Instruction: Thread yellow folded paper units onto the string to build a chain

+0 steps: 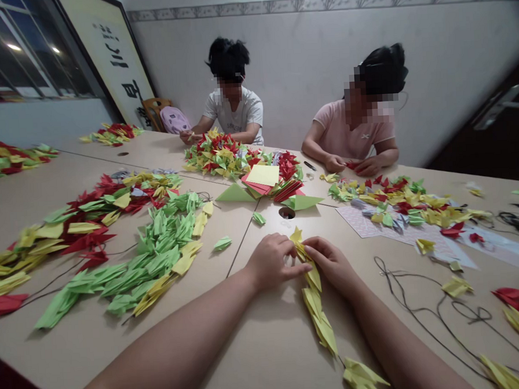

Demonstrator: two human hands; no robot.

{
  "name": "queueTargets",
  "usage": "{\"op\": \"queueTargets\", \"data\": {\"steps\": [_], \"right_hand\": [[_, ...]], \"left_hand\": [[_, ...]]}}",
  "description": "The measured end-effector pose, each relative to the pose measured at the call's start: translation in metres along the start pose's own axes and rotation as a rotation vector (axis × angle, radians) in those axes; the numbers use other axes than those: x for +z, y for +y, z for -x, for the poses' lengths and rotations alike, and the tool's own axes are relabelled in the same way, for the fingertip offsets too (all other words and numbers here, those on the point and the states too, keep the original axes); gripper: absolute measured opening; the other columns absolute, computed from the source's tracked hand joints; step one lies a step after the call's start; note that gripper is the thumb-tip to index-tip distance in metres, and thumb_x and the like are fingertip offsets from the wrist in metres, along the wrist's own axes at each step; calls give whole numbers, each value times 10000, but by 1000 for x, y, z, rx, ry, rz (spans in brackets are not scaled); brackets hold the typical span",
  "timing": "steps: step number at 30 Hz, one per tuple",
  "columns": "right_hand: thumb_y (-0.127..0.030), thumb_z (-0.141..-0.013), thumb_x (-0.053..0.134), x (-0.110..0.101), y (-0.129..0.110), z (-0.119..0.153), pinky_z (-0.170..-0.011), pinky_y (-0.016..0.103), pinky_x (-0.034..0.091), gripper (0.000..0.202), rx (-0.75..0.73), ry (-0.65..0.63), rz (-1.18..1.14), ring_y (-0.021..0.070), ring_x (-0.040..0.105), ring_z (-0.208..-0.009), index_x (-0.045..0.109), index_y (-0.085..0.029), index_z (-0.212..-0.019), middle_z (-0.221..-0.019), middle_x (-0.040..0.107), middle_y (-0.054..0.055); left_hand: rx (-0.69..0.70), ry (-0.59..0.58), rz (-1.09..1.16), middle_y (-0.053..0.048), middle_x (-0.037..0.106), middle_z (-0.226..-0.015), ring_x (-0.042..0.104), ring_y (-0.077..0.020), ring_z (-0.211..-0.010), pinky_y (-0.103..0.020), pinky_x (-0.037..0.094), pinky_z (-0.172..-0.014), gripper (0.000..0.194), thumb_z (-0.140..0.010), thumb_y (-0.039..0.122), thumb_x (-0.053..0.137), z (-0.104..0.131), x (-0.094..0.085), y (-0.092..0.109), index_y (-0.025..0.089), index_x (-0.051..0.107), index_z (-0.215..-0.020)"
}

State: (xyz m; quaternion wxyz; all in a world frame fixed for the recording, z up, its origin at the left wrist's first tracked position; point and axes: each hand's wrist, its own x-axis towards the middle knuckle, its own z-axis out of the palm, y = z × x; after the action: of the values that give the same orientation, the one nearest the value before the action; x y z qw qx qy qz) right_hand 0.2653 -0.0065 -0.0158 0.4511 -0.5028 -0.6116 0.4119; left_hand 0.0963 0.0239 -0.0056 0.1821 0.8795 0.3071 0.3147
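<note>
yellow paper strand (320, 322) lies along the table (250, 346) — right hand (330, 263) pinching its far end, left hand (274, 263) curled alongside, grip not discernible — as piece-seating appears in hand, the next move calling for a steadied cord (340, 362).

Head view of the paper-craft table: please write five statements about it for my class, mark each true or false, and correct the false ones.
1. Both the left hand and the right hand are at the yellow paper string. True.
2. The backpack is red. False: it is lilac.
3. A yellow sheet lies on top of red sheets. True.
4. The large green paper bunch lies to the right of the right hand. False: it lies to the left of the left hand.
5. A person in a white shirt and a person in a pink shirt sit across the table. True.
</note>
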Motion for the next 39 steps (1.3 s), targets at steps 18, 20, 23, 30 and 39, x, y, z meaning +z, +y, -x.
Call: {"op": "queueTargets", "data": {"steps": [18, 20, 23, 30, 39], "right_hand": [[-311, -831, 407, 7, -7, 4, -533, 233, 383, 168, -232, 145, 480, 124, 489, -601, 469, -204, -716, -645, 531, 2], [-311, -836, 394, 8, -8, 5, -534, 236, 385, 167, -243, 178, 534, 127, 499, -606, 471, -206, -732, -662, 546, 8], [-308, -842, 379, 7, -8, 5, -524, 241, 388, 159, -251, 217, 574, 129, 514, -590, 475, -209, -763, -671, 570, 14], [-301, -844, 375, 9, -7, 5, -510, 237, 411, 142, -269, 184, 580, 143, 558, -624, 462, -214, -773, -708, 599, 30], [-303, -843, 374, 7, -6, 5, -500, 236, 407, 137, -261, 113, 536, 139, 532, -604, 444, -219, -760, -690, 576, 19]], "left_hand": [[-4, -138, 347, -42, 600, -765, 545, -147, -756, -249, 425, -696, 226, -810, 276, 465, -3, 3, -7, 156, 598, -672], [-10, -134, 424, -51, 609, -790, 554, -150, -788, -250, 432, -720, 245, -823, 277, 447, -4, 4, -9, 152, 611, -690], [-44, -150, 447, -53, 612, -811, 560, -143, -780, -247, 436, -721, 252, -823, 279, 449, -5, 6, -12, 153, 624, -693], [-94, -89, 253, -26, 584, -778, 532, -149, -741, -257, 415, -695, 120, -716, 277, 596, -3, 6, -9, 165, 599, -673], [-83, -25, 133, -13, 538, -713, 497, -154, -707, -265, 394, -693, 82, -709, 245, 533, 0, 2, -2, 174, 534, -667]]}}
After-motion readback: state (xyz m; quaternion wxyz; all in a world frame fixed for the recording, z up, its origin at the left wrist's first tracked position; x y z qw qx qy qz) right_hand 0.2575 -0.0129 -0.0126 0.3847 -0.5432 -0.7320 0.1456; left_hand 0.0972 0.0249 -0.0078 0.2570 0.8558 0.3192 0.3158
